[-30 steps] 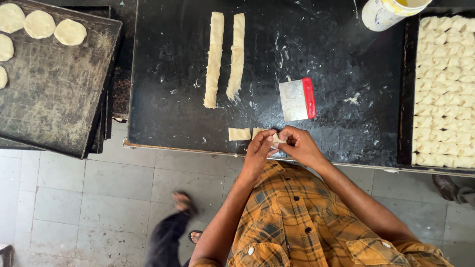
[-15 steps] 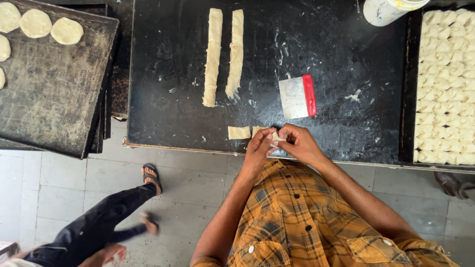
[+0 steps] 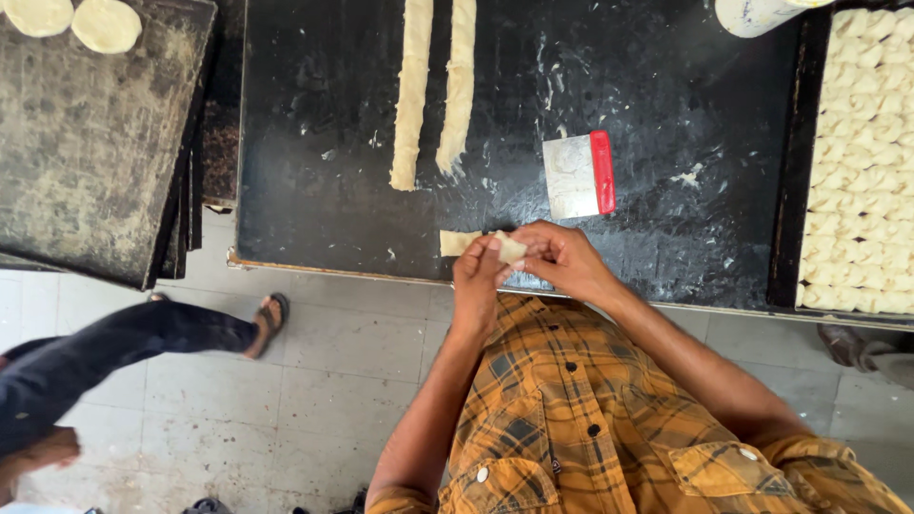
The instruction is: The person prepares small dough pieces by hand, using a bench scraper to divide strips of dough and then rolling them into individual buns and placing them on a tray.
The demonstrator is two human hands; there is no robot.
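Open dark floury worktop [image 3: 314, 133] left of two long pale dough strips [image 3: 433, 90]; passable there. Small cut dough piece [image 3: 459, 242] at near edge. Metal scraper with red handle [image 3: 579, 174] just beyond hands. Bare surface between scraper and right tray of folded dough pieces [image 3: 862, 162]. White cup [image 3: 752, 14] blocking far right corner.

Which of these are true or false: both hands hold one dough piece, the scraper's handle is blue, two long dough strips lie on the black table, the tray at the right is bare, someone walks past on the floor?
1. Both hands, the left hand and the right hand, hold one small dough piece. True.
2. The scraper has a blue handle. False: it is red.
3. Two long dough strips lie on the black table. True.
4. The tray at the right is bare. False: folded dough pieces fill it.
5. A passer-by's leg crosses the floor. True.
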